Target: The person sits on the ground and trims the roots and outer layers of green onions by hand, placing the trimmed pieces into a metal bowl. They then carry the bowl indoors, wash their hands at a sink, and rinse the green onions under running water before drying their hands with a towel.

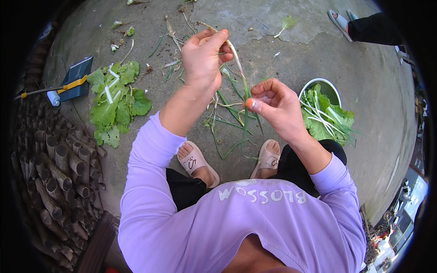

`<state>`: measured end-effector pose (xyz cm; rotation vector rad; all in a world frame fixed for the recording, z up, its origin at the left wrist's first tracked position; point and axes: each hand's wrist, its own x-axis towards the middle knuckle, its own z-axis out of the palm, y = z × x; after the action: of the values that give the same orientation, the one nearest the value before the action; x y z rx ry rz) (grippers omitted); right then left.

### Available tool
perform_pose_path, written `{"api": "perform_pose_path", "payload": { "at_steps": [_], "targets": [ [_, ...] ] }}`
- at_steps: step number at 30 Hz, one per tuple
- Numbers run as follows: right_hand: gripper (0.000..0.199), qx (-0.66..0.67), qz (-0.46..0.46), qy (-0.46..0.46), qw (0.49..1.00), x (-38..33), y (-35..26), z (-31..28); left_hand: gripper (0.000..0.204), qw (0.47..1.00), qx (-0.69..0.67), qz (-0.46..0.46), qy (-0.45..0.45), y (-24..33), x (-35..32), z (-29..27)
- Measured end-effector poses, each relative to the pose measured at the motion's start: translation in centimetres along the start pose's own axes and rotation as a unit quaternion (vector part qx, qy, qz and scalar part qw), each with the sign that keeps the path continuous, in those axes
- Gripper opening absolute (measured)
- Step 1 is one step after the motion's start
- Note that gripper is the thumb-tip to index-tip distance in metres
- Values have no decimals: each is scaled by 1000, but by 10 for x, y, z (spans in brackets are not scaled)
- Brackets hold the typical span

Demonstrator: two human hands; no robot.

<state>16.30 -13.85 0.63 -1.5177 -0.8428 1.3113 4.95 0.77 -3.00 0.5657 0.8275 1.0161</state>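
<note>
A long green onion [236, 59] hangs between my two hands, its pale end up and its green leaves trailing down. My left hand [203, 57] is closed around the pale upper part, thumb and fingers pinching it. Lower down, my right hand [276, 104] pinches the green stalk between thumb and fingers. Beneath my hands, loose green onion leaves [232, 120] and dry peelings lie on the concrete. To the right stands a bowl [336, 87] with leafy greens [317, 120] and several cleaned white-and-green onion stalks [324, 117] on top.
A pile of leafy greens [119, 102] lies at left, beside a dark dustpan [77, 75] with a yellow edge. Stacked cut logs [54, 182] fill the lower left. Another person's sandalled foot [340, 25] shows at the upper right. Scattered scraps and a loose leaf [287, 24] lie farther off.
</note>
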Motion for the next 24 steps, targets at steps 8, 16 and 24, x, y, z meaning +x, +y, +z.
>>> {"api": "perform_pose_path", "payload": {
  "at_steps": [8, 16, 24],
  "targets": [
    [25, 275, 63, -36, 959, 6, -9, -28, 29, 945, -86, -191, -251, -14, -19, 0],
    [22, 222, 67, -13, 973, 3, -13, -36, 23, 934, 28, -173, -311, -31, -26, 3],
    [19, 130, 55, 23, 990, 7, -14, -34, 22, 942, 163, -94, -277, -39, -32, 2]
  ]
}}
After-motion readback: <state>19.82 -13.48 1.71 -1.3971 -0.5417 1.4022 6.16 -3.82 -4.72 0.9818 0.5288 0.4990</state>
